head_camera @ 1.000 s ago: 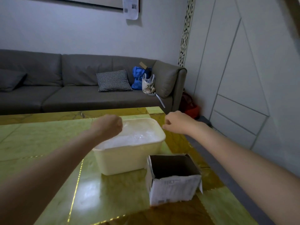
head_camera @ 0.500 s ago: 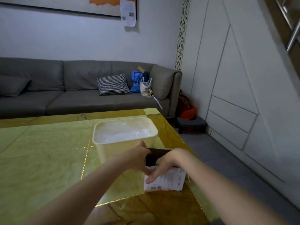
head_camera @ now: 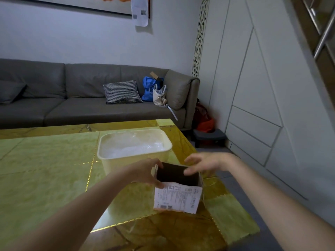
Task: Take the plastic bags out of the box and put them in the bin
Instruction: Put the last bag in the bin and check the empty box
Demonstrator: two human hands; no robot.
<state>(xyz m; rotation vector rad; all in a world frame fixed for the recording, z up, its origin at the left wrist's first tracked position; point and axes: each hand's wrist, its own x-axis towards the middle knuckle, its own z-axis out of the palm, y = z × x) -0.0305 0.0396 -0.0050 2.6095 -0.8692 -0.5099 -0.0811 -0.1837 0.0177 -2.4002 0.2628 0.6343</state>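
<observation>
Left hand (head_camera: 145, 172) at left rim of cardboard box (head_camera: 178, 190), thumb along near corner, fingers curled over wall, gripping it. Right hand (head_camera: 204, 163) above box's far right edge, fingers spread and relaxed, holding nothing. Box upright on green-gold table (head_camera: 45, 178) near right edge, shipping label facing camera, interior dark, contents not discernible. Cream bin (head_camera: 134, 151) just behind box, clear plastic bags (head_camera: 134, 144) inside. Grey sofa (head_camera: 72, 98) beyond table, checked cushion (head_camera: 122, 92), blue bag (head_camera: 148, 87).
</observation>
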